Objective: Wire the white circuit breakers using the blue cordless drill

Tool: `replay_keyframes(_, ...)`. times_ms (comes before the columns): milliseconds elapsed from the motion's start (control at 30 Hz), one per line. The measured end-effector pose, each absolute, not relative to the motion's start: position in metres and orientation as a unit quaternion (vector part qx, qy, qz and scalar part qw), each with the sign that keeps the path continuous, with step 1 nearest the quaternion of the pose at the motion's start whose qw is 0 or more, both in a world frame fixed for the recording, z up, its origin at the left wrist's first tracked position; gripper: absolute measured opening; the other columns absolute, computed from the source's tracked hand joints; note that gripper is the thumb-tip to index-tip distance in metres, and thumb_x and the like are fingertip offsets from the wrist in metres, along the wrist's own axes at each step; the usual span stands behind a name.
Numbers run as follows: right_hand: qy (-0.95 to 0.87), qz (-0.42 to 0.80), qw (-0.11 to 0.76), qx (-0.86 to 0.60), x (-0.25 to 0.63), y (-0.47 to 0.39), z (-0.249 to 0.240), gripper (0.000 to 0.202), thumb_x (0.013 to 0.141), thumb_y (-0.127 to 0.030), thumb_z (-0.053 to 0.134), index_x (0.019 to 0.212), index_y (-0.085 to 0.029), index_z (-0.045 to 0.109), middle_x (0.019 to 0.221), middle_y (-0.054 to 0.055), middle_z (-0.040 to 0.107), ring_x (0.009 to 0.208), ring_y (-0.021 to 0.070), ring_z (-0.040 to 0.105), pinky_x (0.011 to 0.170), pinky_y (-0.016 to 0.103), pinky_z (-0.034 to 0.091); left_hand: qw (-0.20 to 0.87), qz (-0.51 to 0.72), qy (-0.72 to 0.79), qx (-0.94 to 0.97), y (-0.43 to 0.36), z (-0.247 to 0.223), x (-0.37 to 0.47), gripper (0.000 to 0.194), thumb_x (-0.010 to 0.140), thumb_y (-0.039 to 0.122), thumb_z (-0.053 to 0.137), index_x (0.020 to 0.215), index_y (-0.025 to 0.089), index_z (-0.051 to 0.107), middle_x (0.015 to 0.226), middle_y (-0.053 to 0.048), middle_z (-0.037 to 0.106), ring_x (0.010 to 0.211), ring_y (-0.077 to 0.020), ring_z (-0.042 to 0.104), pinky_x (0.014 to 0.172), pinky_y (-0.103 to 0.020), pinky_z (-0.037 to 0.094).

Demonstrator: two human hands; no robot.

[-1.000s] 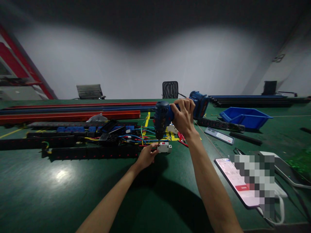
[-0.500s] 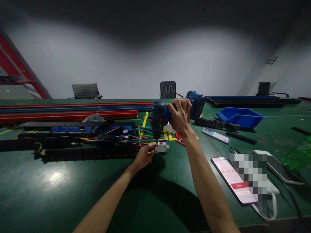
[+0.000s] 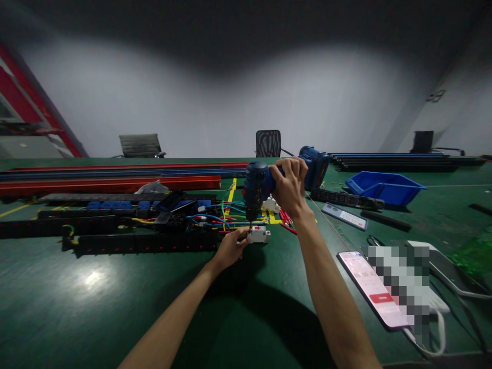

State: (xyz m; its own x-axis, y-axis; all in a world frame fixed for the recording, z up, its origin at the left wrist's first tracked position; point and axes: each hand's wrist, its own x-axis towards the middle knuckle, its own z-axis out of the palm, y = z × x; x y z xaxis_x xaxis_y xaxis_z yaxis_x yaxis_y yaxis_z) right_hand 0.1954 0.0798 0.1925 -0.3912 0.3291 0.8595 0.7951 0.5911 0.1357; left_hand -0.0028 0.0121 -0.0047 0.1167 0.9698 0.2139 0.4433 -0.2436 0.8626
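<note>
My right hand (image 3: 292, 185) is wrapped round the grip of a blue cordless drill (image 3: 255, 187), its chuck pointing straight down. The bit meets the left end of a small white circuit breaker (image 3: 260, 234) with a red mark. At that same end, the fingers of my left hand (image 3: 232, 249) are closed on the breaker, low over the green table. Whether they also pinch a wire is hidden. Just behind lie loose blue, red and green-yellow wires (image 3: 209, 221), which run left to black socket strips (image 3: 149, 243).
Orange rails (image 3: 184, 182) lie at the back left. Another white breaker (image 3: 271, 205) and red wires (image 3: 286, 220) sit beyond the drill. To the right are a blue bin (image 3: 384, 187), a short socket strip (image 3: 346, 199), a phone (image 3: 372, 289) and a white cable (image 3: 432, 351).
The whole view has shifted slightly, moving things a little to the right in the picture. Both hands, the drill and the breaker keep the same arrangement.
</note>
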Motion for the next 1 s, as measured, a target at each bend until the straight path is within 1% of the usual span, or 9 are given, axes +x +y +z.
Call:
replay_keyframes(133, -0.783, -0.297, 0.417, -0.354, 0.1954, 0.0776, 0.1943, 0.031, 0.086, -0.013, 0.051, 0.111, -0.030, 0.059, 0.112, 0.005, 0.059, 0.113, 0.0263, 0.045, 0.111, 0.049, 0.025, 0.322, 0.409, 0.522, 0.675, 0.0122, -0.0034, -0.0028, 0.040, 0.090, 0.035, 0.054, 0.127, 0.020, 0.057, 0.120, -0.008, 0.067, 0.044, -0.0055, 0.055, 0.037, -0.019, 0.042)
replay_keyframes(267, -0.785, -0.302, 0.411, -0.353, 0.1955, 0.0747, 0.1964, 0.031, 0.086, -0.013, 0.051, 0.111, -0.029, 0.061, 0.112, 0.006, 0.061, 0.113, 0.0254, 0.046, 0.112, 0.046, 0.023, 0.321, 0.403, 0.524, 0.678, 0.0111, -0.0006, -0.0021, 0.040, 0.091, 0.036, 0.053, 0.127, 0.020, 0.058, 0.115, -0.007, 0.070, 0.043, -0.0063, 0.055, 0.036, -0.018, 0.040)
replay_keyframes(400, -0.787, -0.298, 0.405, -0.358, 0.1951, 0.0735, 0.1970, 0.034, 0.084, -0.012, 0.052, 0.111, -0.031, 0.063, 0.112, 0.005, 0.062, 0.112, 0.0254, 0.047, 0.112, 0.046, 0.024, 0.316, 0.399, 0.531, 0.677, 0.0114, 0.0004, -0.0014, 0.040, 0.091, 0.036, 0.053, 0.127, 0.020, 0.059, 0.113, -0.007, 0.070, 0.042, -0.0065, 0.054, 0.035, -0.018, 0.039)
replay_keyframes(533, -0.785, -0.294, 0.410, -0.358, 0.1950, 0.0728, 0.1971, 0.035, 0.084, -0.012, 0.051, 0.111, -0.030, 0.064, 0.113, 0.007, 0.062, 0.113, 0.0265, 0.046, 0.111, 0.047, 0.025, 0.314, 0.398, 0.538, 0.673, 0.0122, -0.0003, -0.0014, 0.040, 0.090, 0.035, 0.054, 0.126, 0.019, 0.060, 0.112, -0.007, 0.071, 0.041, -0.0068, 0.055, 0.035, -0.018, 0.040)
replay_keyframes(900, -0.789, -0.286, 0.402, -0.366, 0.1954, 0.0714, 0.1977, 0.034, 0.087, -0.015, 0.050, 0.113, -0.032, 0.064, 0.114, 0.008, 0.062, 0.114, 0.0273, 0.046, 0.112, 0.048, 0.025, 0.318, 0.402, 0.540, 0.667, 0.0109, -0.0016, -0.0027, 0.043, 0.089, 0.033, 0.054, 0.130, 0.020, 0.057, 0.122, -0.009, 0.068, 0.044, -0.0061, 0.056, 0.037, -0.019, 0.043)
replay_keyframes(1000, -0.786, -0.289, 0.405, -0.367, 0.1945, 0.0725, 0.1970, 0.034, 0.087, -0.015, 0.049, 0.112, -0.033, 0.064, 0.114, 0.007, 0.062, 0.114, 0.0272, 0.046, 0.111, 0.048, 0.025, 0.318, 0.398, 0.544, 0.666, 0.0109, -0.0004, -0.0023, 0.043, 0.089, 0.033, 0.055, 0.130, 0.019, 0.057, 0.117, -0.008, 0.070, 0.043, -0.0066, 0.056, 0.036, -0.018, 0.041)
